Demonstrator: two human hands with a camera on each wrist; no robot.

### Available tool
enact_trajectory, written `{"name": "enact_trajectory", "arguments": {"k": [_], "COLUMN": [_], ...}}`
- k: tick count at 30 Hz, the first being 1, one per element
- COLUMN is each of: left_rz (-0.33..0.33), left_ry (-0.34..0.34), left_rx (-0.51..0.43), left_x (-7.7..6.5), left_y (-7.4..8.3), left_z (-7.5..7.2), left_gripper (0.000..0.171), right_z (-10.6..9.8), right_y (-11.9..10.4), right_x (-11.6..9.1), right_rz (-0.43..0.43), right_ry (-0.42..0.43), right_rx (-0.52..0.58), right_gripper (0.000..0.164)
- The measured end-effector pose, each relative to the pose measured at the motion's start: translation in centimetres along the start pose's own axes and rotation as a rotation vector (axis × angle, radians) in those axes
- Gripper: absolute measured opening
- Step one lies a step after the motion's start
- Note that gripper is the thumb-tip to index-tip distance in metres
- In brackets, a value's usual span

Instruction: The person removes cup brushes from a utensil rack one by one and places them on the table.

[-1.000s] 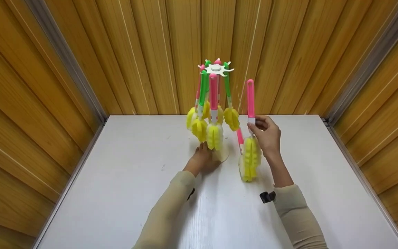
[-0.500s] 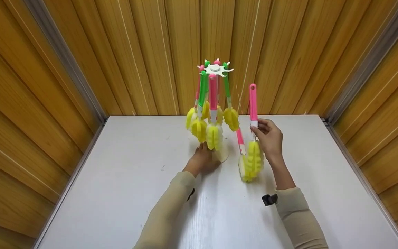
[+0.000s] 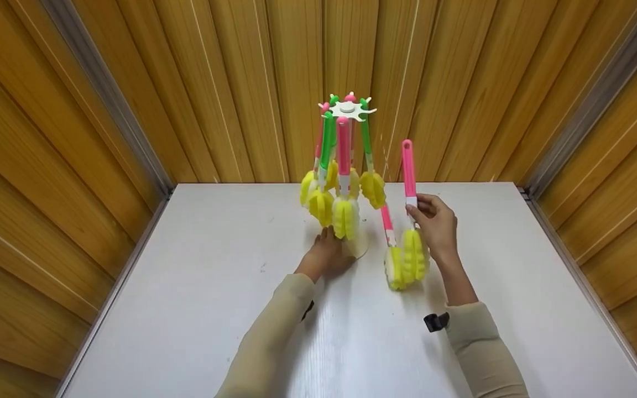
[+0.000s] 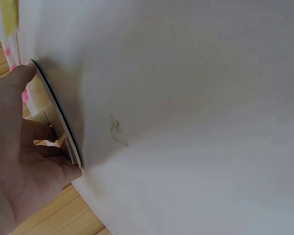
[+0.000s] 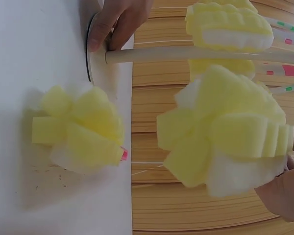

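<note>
On my feeds, the pink-handled sponge brush (image 3: 410, 182) is up off the worktop (image 3: 197, 304), right of centre, handle upward and head down, leaning slightly. The fingers of the right hand (image 3: 439, 224) are clamped on its white collar (image 3: 411, 204), just above the yellow-and-white head.

Just left of it I have a second pink-handled sponge brush (image 3: 393, 260), its head on the worktop and its handle pointing to the far side. From the head camera the two heads overlap; through the right wrist camera I see a gap between them.

Farther left stands a white rack (image 3: 346, 109) with a hooked top, a slim post (image 5: 157, 55) and a round base (image 3: 359, 243). Pink- and green-handled sponge brushes (image 3: 344, 149) hang around it, heads down. The left hand (image 3: 324, 251) grips the base from the near left, fingers bent over it and thumb at the rim.

I can see beige sleeves (image 3: 269, 326) on both arms and a black device (image 3: 436, 321) at the right wrist. The left wrist camera gives me a brown mark (image 4: 116, 131) on the worktop. Beyond the worktop rise wood-grain panels (image 3: 230, 110), with grey rails (image 3: 120, 119) at the corners.
</note>
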State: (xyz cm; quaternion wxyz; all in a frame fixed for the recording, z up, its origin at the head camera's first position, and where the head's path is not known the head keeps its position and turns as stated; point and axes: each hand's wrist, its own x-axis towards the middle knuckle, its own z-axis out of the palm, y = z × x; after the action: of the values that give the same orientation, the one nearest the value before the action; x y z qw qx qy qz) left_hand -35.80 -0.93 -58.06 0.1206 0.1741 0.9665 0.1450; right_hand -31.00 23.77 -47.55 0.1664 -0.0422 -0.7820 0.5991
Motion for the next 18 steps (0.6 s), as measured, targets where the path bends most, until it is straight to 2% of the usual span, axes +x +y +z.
{"name": "enact_trajectory", "arguments": {"k": [3,9,16,18], "left_rz": [0.001,-0.023,-0.044,-0.026], "left_ry": [0.001,0.006,0.01,0.007], "left_rx": [0.008,-0.077,-0.128,-0.104], "left_x": [0.1,0.1,0.1,0.2], "left_y": [0.0,0.0,0.1,0.1], "left_z": [-0.1,-0.1,-0.1,0.0], "left_gripper": [0.092,0.096,0.099,0.098], "right_z": [-0.2,-0.7,-1.3,-1.6], "right_y": [0.3,0.8,1.4,1.7], "right_x": [0.1,0.3,0.5,0.4], "right_rz": [0.022,0.06,0.094,0.093], "right_ry": [-0.017,-0.053,-0.092,-0.098], "right_rx": [-0.004,0.0,0.021,0.029], "right_gripper": [0.04,0.043,0.047,0.047]}}
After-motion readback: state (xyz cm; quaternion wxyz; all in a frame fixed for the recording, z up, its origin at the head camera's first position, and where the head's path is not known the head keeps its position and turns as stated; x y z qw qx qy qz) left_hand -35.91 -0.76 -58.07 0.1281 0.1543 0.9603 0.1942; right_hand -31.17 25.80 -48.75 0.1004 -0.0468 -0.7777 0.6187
